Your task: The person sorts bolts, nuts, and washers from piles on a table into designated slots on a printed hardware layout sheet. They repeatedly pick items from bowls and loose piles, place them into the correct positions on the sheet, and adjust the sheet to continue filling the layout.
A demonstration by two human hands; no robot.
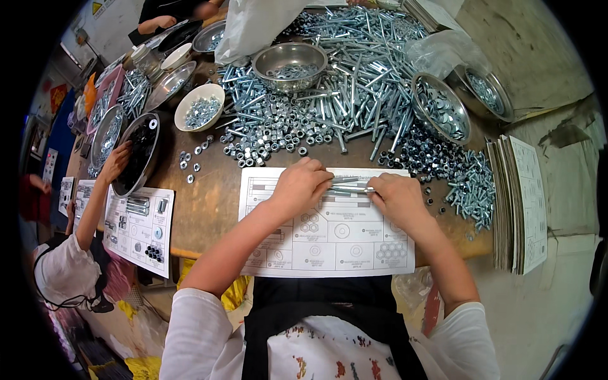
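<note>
1. Both hands are in on this one: the left hand (pixel 301 188) has its fingers curled over one end of a small bundle of long silver metal bolts (pixel 347 186), the right hand (pixel 399 197) closed round the other end.
2. And the bundle sits just over the top part of a white rectangular printed sheet (pixel 297 261), near its heading.
3. Danger here: the shanks look smooth and round, so a loosened grip could let one roll off its outline.
4. A nudge forward might send loose silver hex nuts (pixel 278 130) sliding onto the paper, they're that near its top edge.
5. Watch that lower edge, too! The sheet overhangs the brown tabletop (pixel 212 215); a bump from the body could shift everything.
6. On to the writing: the heading is partly covered by fingers, and small captions sit beside the outlined hardware, too fine to read safely. No brand stands out.
</note>
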